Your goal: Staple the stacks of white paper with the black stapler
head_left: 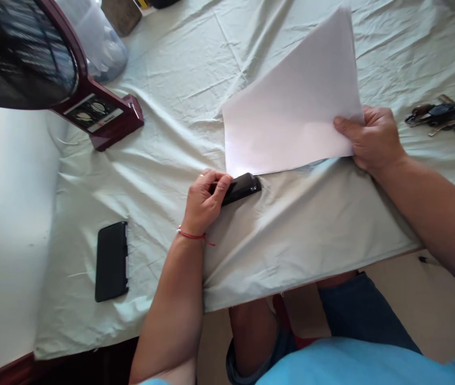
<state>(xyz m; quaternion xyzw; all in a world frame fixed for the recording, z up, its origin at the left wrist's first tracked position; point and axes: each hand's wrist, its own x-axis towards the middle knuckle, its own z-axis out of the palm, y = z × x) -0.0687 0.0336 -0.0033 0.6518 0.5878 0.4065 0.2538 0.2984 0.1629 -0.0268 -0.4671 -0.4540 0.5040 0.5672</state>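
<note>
My left hand [207, 200] is wrapped round a glossy black stapler [245, 183] lying on the cloth, thumb and fingers on its top. The near left corner of a stack of white paper sheets [292, 109] meets the stapler by my fingers; whether the corner sits inside its jaw is hidden. On the right, my right hand [378, 136] grips the stack's right edge, thumb on top and fingers underneath. The far end of the sheets rises toward the back of the table.
A pale green cloth [163, 144] with creases covers the table. At the left stand a maroon table fan [117, 120] and a translucent plastic container [101, 43]. A black phone-like slab [111, 262] lies near the left edge. Several keys [448, 115] rest at the right.
</note>
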